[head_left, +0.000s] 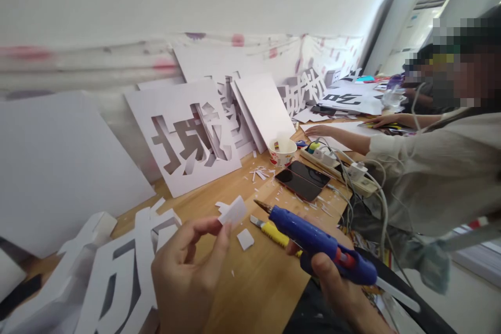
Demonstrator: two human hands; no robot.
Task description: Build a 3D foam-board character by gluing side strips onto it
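Between thumb and forefinger, my left hand [188, 271] pinches a small piece of white foam board [234, 211]. My right hand [332, 282] grips a blue hot glue gun [313, 237]; its nozzle points left toward the piece, a short gap away. A white glue stick [399, 293] sticks out of the gun's rear. On the table under the gun lies a yellow utility knife [274, 232], partly hidden by it. A small white square [245, 239] rests just beside the knife. Left of my left hand stands a large white cut-out character [121, 271], partly covered by that hand.
White boards with cut-out characters [183, 141] lean along the wall. A paper bowl [282, 152], two phones [303, 180] and white scraps [260, 173] lie beyond the gun. A power strip [340, 169] with trailing cables sits at right, near another person's arms [344, 138].
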